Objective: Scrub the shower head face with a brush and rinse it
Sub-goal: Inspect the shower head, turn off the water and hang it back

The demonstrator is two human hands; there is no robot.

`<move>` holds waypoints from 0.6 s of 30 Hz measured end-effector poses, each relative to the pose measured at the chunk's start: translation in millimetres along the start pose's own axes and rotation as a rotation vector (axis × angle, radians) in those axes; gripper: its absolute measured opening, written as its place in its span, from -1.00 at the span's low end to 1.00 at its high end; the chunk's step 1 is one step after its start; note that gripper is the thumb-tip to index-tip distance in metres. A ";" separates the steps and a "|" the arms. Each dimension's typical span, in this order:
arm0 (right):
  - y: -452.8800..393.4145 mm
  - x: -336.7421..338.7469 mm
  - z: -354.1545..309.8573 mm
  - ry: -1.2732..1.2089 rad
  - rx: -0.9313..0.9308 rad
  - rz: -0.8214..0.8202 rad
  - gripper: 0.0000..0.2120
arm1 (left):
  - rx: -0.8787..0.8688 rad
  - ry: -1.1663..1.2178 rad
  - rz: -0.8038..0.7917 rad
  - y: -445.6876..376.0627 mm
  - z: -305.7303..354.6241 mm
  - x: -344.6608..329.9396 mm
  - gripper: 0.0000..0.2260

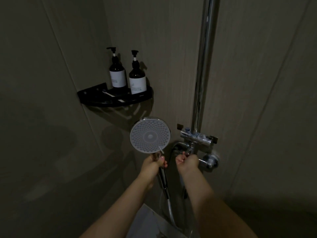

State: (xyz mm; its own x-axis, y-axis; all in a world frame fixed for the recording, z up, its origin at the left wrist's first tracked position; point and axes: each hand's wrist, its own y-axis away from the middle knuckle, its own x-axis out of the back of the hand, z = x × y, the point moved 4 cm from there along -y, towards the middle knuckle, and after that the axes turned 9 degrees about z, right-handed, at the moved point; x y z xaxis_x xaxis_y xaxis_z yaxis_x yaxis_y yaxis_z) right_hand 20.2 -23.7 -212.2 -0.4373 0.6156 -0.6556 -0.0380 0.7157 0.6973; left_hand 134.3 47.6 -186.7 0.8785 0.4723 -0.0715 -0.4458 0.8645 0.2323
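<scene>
Starting at the far left, a dim tiled wall [42, 117] runs back into the corner of the shower. In that corner a black corner shelf [96, 102] is fixed to the tiles; a thin white stick-like item [108, 94] lies on its left part — too small and dark to identify. Behind it stand two dark pump bottles with white labels, the left bottle [117, 73] just beside the right bottle [137, 76], both upright.

Below the shelf and nearer the camera, the shower head [150, 134] is held up with its round, pale nozzle face turned toward the viewer. The left hand [155, 163] grips its chrome handle just under the face, fingers and thumb curled round it. A hose [167, 200] drops from the handle down between the two forearms.

Just right of that, the right hand [187, 162] is curled at the chrome mixer valve [208, 161] on the wall, fingers bent around a part of the fitting; which part it holds cannot be made out in the gloom. Directly above the hand sits a small clear glass shelf [197, 135] on a bracket, and from it a chrome riser pipe [205, 62] climbs straight up the wall — out of view at the top.
</scene>
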 end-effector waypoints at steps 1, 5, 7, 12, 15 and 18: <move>0.4 0.2 0.0 -0.008 -0.014 -0.003 -0.62 | -0.001 -0.005 -0.004 -0.4 -0.2 1.2 -0.86; 4.5 -1.2 -0.2 -0.035 -0.055 -0.029 -0.65 | 0.001 -0.001 -0.019 -1.3 -0.8 2.1 -0.86; 4.5 -2.6 -1.0 -0.032 -0.053 -0.043 -0.65 | -0.011 0.002 -0.014 -1.4 0.3 0.8 -0.85; 0.5 6.0 -1.6 0.130 -0.016 0.008 -0.67 | 0.032 0.065 0.006 0.2 2.6 2.3 -0.88; 1.2 20.3 1.5 0.389 0.152 0.073 -0.70 | 0.049 0.143 0.104 0.5 5.5 8.4 -0.91; 14.2 30.0 18.9 0.758 0.474 0.044 -0.76 | -0.025 0.226 0.232 3.0 14.6 11.9 -0.85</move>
State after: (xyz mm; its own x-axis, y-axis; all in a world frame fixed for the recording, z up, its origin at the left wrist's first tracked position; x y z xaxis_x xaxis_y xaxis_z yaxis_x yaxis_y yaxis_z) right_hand 23.6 11.2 -227.4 -0.9122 0.3826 -0.1468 0.2946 0.8613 0.4140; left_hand 146.0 53.3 -172.7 0.6941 0.6808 -0.2340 -0.6359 0.7322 0.2440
